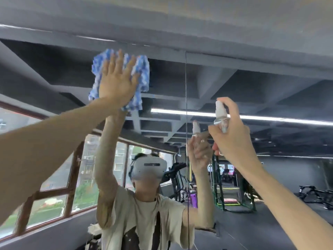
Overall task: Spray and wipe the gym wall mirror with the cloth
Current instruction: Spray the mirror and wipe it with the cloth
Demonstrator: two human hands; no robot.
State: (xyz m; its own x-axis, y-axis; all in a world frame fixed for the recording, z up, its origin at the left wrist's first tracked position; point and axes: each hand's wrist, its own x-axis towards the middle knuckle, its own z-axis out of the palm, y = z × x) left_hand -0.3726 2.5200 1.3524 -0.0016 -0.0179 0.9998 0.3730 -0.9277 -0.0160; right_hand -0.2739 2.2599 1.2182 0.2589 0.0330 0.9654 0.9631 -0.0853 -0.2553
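Note:
The wall mirror (234, 83) fills the view and reflects the gym and me. High up near its top edge, my left hand (116, 82) presses a blue-and-white fluffy cloth (143, 73) flat against the glass, fingers straight and spread. My right hand (232, 134) grips a small clear spray bottle (220, 114) with a white nozzle, held upright close to the glass, right of the cloth and lower. A finger rests on top of the nozzle.
A vertical seam (186, 123) between mirror panels runs just left of the bottle. The mirror's top edge meets a grey ceiling beam (180, 29). Reflected are windows (54, 195), exercise machines (232, 186) and a ceiling light strip (180, 111).

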